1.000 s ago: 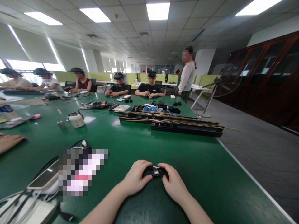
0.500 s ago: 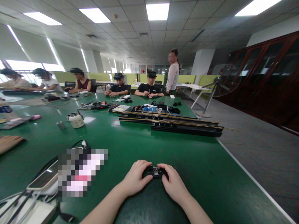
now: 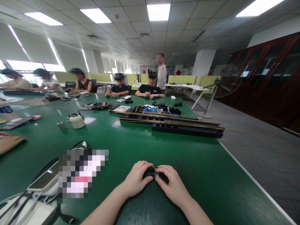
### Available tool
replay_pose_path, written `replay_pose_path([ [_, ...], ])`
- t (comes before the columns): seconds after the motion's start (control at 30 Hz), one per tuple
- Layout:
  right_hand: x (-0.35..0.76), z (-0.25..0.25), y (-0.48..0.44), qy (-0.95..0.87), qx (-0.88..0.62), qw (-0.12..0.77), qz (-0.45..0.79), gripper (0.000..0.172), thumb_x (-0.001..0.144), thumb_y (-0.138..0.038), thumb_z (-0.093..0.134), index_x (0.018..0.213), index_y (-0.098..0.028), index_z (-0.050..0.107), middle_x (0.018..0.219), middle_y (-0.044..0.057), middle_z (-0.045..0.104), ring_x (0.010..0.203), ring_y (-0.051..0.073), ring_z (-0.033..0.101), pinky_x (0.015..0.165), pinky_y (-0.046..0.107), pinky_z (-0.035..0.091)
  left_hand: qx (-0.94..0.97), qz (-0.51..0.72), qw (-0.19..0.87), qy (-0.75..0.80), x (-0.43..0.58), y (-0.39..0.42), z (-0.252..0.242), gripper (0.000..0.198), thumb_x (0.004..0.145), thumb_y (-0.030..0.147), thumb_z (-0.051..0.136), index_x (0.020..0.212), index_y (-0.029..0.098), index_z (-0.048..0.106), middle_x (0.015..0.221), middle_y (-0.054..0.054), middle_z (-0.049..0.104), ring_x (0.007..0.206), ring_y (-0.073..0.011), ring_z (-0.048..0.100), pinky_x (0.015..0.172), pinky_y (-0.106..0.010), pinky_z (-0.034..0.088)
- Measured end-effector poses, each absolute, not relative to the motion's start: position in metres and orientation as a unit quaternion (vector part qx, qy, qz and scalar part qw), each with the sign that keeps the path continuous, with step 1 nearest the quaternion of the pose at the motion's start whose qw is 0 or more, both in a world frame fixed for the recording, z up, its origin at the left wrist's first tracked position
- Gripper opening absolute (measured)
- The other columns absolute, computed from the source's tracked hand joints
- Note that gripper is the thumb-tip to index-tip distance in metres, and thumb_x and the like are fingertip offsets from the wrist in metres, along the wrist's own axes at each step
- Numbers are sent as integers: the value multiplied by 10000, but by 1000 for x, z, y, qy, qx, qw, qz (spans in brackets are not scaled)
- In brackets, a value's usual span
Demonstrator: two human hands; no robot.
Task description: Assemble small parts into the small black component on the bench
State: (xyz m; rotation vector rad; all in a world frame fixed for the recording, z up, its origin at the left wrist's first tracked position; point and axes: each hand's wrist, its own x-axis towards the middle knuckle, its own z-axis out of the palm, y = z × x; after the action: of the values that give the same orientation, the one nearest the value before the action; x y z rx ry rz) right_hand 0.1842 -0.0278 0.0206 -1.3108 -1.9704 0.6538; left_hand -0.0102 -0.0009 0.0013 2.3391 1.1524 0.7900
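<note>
— Where is the small black part (image 3: 152, 173)?
— Over the near side of the green table (image 3: 131, 140), between the left hand (image 3: 137, 175) and the right hand (image 3: 172, 182); whether it rests there, I cannot tell.
— Their grip?
— Each pinches one end, thumb opposite fingers.

I count one fan (image 3: 218, 82), the wearer's two hands (image 3: 138, 177) (image 3: 172, 182), seemingly one gadget (image 3: 153, 173).

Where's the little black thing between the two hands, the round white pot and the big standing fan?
Little black thing (image 3: 153, 173): head view, the dark part showing.
Round white pot (image 3: 77, 121): head view, its pale side.
Standing fan (image 3: 218, 81): head view, the middle hub.
</note>
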Motion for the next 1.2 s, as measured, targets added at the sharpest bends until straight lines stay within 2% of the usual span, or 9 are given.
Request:
replay_pose_path([
  [0.2, 185, 17, -27, -760, -514, 315, 243, 187, 738, -217, 577, 910, -246, 643, 1067, 46, 637, 1082, 219, 518, 953, 392, 366, 836, 287, 209, 418, -10, -1, 2, 470, 756, 269, 655, 1188, 215, 480, 1108, -71, 568, 1046, -247, 502, 917, -389, 397],
  [0.57, 185, 17, -26, -757, -514, 312, 257, 202, 728, -199, 596, 913, -263, 644, 1062, 36, 642, 1077, 230, 520, 951, 396, 365, 835, 297, 210, 412, -10, -1, -1, 367, 773, 221, 633, 1119, 228, 509, 1080, -54, 584, 1025, -235, 515, 906, -371, 396],
  [0.83, 189, 13, -22, -700, -517, 380, 313, 187, 719, -245, 611, 899, -249, 663, 1067, 51, 645, 1057, 228, 544, 960, 389, 382, 831, 292, 217, 422, -10, -1, -2, 381, 751, 190, 655, 1103, 233, 516, 1072, -48, 580, 1024, -234, 508, 907, -375, 394],
  [1.2, 192, 5, -15, -600, -541, 460, 367, 247, 704, -317, 621, 928, -219, 652, 943, 52, 690, 931, 232, 612, 895, 391, 440, 829, 284, 223, 426, -9, -2, 2, 382, 753, 170, 640, 1109, 236, 518, 1076, -47, 583, 1033, -239, 505, 914, -382, 388],
])
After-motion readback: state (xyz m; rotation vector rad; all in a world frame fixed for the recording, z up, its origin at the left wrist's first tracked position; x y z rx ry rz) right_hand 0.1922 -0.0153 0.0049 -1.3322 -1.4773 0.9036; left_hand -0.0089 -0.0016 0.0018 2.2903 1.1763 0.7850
